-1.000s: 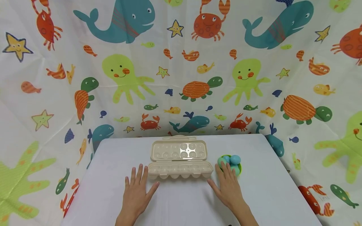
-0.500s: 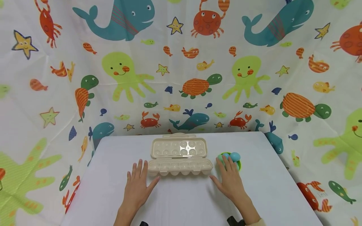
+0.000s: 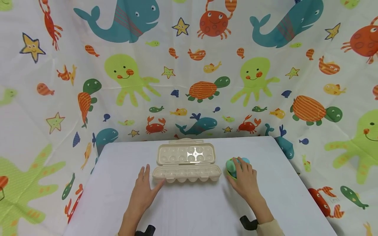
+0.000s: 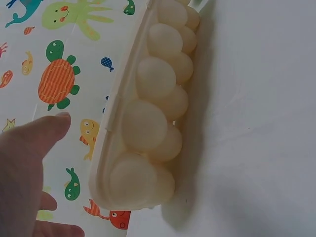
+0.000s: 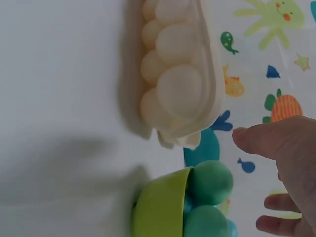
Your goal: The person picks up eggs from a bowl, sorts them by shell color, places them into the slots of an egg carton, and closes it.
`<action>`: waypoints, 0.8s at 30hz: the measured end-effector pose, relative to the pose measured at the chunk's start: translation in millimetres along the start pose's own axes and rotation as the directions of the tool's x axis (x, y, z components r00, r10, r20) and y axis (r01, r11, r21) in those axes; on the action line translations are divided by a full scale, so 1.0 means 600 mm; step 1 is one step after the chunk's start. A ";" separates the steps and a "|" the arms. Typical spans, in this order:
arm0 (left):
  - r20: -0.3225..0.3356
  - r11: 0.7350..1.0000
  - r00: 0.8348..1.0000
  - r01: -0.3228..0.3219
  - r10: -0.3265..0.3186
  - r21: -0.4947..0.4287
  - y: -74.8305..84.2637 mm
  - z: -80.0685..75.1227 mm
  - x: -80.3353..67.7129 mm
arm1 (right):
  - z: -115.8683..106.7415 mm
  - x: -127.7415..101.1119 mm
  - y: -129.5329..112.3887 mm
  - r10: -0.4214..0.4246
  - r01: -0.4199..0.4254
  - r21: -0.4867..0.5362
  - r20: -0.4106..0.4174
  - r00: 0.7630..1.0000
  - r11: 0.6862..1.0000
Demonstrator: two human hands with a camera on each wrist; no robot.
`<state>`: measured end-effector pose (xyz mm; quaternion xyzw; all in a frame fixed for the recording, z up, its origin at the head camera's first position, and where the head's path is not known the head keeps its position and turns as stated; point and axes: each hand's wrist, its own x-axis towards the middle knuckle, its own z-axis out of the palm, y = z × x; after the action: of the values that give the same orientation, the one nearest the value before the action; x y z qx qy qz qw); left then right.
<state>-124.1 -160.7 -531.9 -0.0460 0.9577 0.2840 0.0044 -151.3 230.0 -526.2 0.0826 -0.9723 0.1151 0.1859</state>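
Observation:
A beige plastic egg carton [image 3: 186, 171] lies with its lid raised at the middle of the table; its cups hold nothing. My left hand [image 3: 141, 194] hovers by the carton's left end, fingers stretched and thumb spread toward the front edge. Right of the carton stands a small lime-green bowl [image 5: 160, 205] filled with toy eggs. A green egg [image 3: 231, 166] and a blue egg [image 3: 245, 160] show in the head view. My right hand [image 3: 246, 181] covers part of the bowl, fingers bent loosely over the eggs. In the right wrist view its thumb is apart from them.
A white cloth covers the table [image 3: 192, 209]. Behind and beside it hangs a curtain [image 3: 183, 88] printed with sea animals. Black wrist mounts [image 3: 248, 223] show below the hands.
My right hand has moved slightly right and farther over the bowl, its fingers going from straight to bent. The left hand has turned a little, with its thumb nearer the carton's front.

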 end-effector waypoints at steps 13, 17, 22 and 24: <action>-0.032 0.990 0.999 0.036 -0.041 -0.133 -0.010 0.024 0.019 | 0.026 0.037 0.010 0.010 -0.012 0.051 0.038 0.999 0.999; -0.063 0.989 0.998 0.013 -0.023 -0.147 -0.010 0.033 0.023 | 0.032 0.044 0.009 0.006 -0.007 0.020 0.050 0.999 1.000; -0.101 0.990 0.995 -0.003 -0.012 -0.144 -0.014 0.040 0.026 | 0.041 0.048 0.009 -0.002 0.003 -0.028 0.057 0.998 1.000; -0.110 0.989 0.994 -0.005 -0.011 -0.145 -0.016 0.042 0.027 | 0.044 0.048 0.010 -0.005 0.007 -0.037 0.056 0.998 0.999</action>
<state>-139.8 -156.2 -559.0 -0.0632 0.9331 0.3501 -0.0518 -188.1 225.9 -540.4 0.0852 -0.9789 0.0940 0.1604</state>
